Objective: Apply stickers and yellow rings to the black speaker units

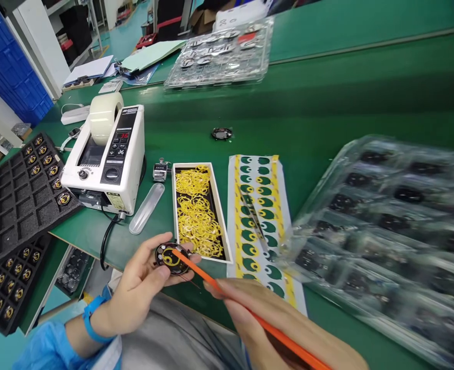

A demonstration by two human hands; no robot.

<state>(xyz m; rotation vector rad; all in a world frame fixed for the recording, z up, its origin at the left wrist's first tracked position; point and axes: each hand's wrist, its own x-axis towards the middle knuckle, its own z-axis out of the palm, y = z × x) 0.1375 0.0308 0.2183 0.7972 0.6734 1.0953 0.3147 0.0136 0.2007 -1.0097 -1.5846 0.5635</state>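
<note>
My left hand point(132, 290), wearing a blue wristband, grips a round black part point(159, 253) with a curved yellow piece on its face. My right hand point(277, 321) is closed around a slim orange stick point(209, 279). The tip of the stick meets the face of the round part. Just beyond my left hand stands a white-rimmed box point(191, 165) of tangled yellow ring-shaped pieces point(198, 223). Beside it lies a sheet of yellow stickers point(232, 205), some cut out, with tweezers point(254, 218) on top.
A white tape dispenser point(129, 154) stands at left, near black foam trays point(9, 190) of round parts. A tally counter point(159, 170) and clear plastic strip point(147, 208) lie nearby. Clear trays point(327, 169) sit right and at the back point(219, 56). One part point(222, 134) lies mid-bench.
</note>
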